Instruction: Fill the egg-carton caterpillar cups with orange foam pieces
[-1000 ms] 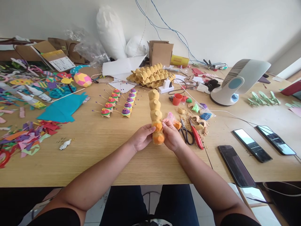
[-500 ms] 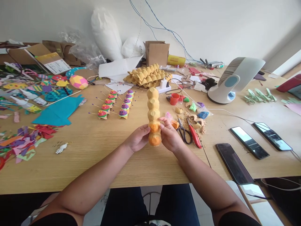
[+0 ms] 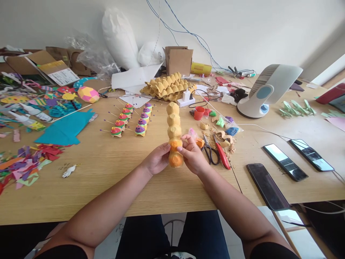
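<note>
Between my two hands stands a strip of egg carton, a row of several yellow cups held up above the table. Orange clay covers the tops of its two lowest cups. My left hand grips the strip's left edge, thumb against the second cup from the bottom. On the other side my right hand holds it, with the thumb pressed on the orange clay and the forefinger at the edge. Just right of this hand lie a lump of orange clay and black-handled scissors.
Two decorated egg-carton caterpillars with pins stand left of centre. A red utility knife and several phones lie to the right. Egg trays, a power strip and a white fan stand farther back. Paper scraps cover the left side.
My right thumb has moved left onto the orange clay of the second cup. The strip stays in both hands, and the whole view has shifted slightly.
</note>
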`<state>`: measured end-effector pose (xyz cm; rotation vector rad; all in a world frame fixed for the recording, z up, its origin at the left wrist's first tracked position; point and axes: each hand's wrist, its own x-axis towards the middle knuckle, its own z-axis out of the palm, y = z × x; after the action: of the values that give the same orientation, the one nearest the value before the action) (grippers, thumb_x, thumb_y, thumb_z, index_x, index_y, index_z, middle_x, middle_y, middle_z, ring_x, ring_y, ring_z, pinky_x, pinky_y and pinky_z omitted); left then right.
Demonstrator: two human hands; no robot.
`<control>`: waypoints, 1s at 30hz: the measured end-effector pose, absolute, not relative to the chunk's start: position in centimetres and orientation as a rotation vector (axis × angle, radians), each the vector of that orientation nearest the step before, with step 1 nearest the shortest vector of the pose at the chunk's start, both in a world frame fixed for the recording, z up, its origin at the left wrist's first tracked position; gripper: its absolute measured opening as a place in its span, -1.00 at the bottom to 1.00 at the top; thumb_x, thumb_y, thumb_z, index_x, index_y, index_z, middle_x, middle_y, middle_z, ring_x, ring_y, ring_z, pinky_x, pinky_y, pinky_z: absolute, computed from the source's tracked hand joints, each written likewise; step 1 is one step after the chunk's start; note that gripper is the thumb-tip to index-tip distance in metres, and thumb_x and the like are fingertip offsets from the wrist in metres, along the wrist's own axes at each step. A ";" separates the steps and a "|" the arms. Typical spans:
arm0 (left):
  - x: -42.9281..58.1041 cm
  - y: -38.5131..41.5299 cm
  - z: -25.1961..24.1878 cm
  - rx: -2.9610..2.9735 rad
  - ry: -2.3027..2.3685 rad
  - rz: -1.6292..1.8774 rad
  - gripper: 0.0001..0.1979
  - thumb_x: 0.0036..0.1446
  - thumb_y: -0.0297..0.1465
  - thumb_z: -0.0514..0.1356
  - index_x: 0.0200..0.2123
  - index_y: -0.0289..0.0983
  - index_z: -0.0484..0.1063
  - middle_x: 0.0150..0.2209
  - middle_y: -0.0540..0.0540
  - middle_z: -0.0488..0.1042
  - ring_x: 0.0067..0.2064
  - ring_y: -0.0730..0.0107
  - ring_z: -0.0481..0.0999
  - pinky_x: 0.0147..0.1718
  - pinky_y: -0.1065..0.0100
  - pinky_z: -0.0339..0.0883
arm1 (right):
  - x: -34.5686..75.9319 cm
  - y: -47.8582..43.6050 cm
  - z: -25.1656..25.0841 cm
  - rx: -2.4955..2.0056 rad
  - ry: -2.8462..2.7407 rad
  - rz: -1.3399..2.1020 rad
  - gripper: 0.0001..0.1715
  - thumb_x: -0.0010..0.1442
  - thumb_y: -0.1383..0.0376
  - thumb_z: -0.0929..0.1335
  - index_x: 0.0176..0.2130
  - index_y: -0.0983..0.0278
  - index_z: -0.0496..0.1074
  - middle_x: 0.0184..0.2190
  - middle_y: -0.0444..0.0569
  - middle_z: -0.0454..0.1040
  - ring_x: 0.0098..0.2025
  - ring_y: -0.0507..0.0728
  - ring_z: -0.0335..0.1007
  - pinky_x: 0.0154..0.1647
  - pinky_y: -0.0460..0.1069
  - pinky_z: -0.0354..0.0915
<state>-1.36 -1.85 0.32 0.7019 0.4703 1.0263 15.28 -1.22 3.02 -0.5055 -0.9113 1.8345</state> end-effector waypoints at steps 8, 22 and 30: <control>-1.6 -1.9 0.2 0.710 0.444 1.011 -0.59 0.17 -0.22 0.39 0.01 -0.32 0.59 -0.03 -0.20 0.61 -0.09 0.31 0.58 -0.15 0.39 0.41 | 15.3 -1.1 2.9 -0.516 -0.908 1.855 -0.41 0.02 0.26 0.61 -0.07 0.10 0.30 -0.38 -0.25 0.54 -0.36 0.00 0.49 -0.31 -0.12 0.39; -1.6 -1.7 0.4 0.685 0.471 1.008 -0.60 0.09 -0.24 0.45 -0.06 -0.34 0.61 -0.15 -0.17 0.63 -0.19 0.34 0.59 -0.20 0.40 0.41 | 15.1 -1.5 3.1 -0.501 -0.775 1.898 -0.45 0.02 0.25 0.60 -0.11 0.10 0.31 -0.33 -0.24 0.53 -0.32 0.01 0.48 -0.28 -0.12 0.39; -1.5 -1.7 0.4 0.707 0.495 0.999 -0.64 0.04 -0.25 0.48 -0.13 -0.34 0.64 -0.19 -0.17 0.65 -0.21 0.31 0.59 -0.21 0.39 0.40 | 15.2 -1.5 3.2 -0.516 -0.733 1.931 -0.47 0.04 0.27 0.58 -0.13 0.09 0.28 -0.35 -0.26 0.49 -0.35 0.02 0.46 -0.31 -0.10 0.39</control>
<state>-1.49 -1.65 0.38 0.7068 0.4954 0.9988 15.23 -1.52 3.15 -0.5159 -0.7334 1.9308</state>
